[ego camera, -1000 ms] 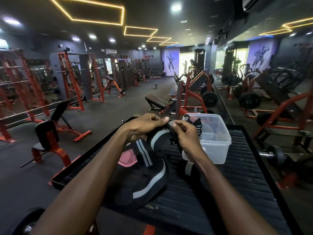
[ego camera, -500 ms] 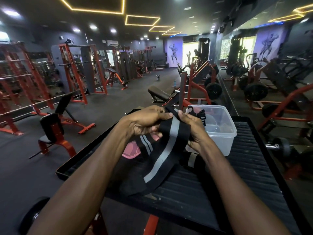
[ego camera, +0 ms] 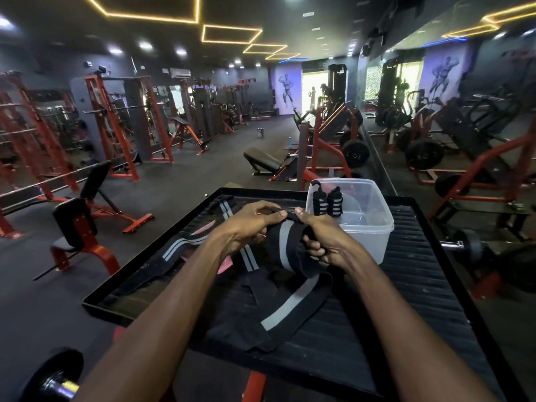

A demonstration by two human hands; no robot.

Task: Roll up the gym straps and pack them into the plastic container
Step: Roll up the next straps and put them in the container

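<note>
Since half a second ago, both hands have turned the black-and-grey strap (ego camera: 285, 245) into a thicker roll, held just above the ribbed black tray (ego camera: 420, 285); left hand (ego camera: 249, 224) and right hand (ego camera: 322, 236) clamp its ends, long axis running hand to hand; loose tail (ego camera: 290, 311) trails toward the person; plastic container (ego camera: 368, 227), holding two rolled straps (ego camera: 327, 201), sits just beyond the right hand, the nearer one.

The strap (ego camera: 285, 248) is looking like woven cloth — matt black, with a smooth grey stripe. The container (ego camera: 374, 224) is showing as translucent plastic, slightly frosted and a little glossy at the rim. The rolled straps (ego camera: 327, 201) inside it are appearing as the same matt cloth. The desk (ego camera: 420, 285) is showing a black ribbed surface — dull, rubber-like.
</note>
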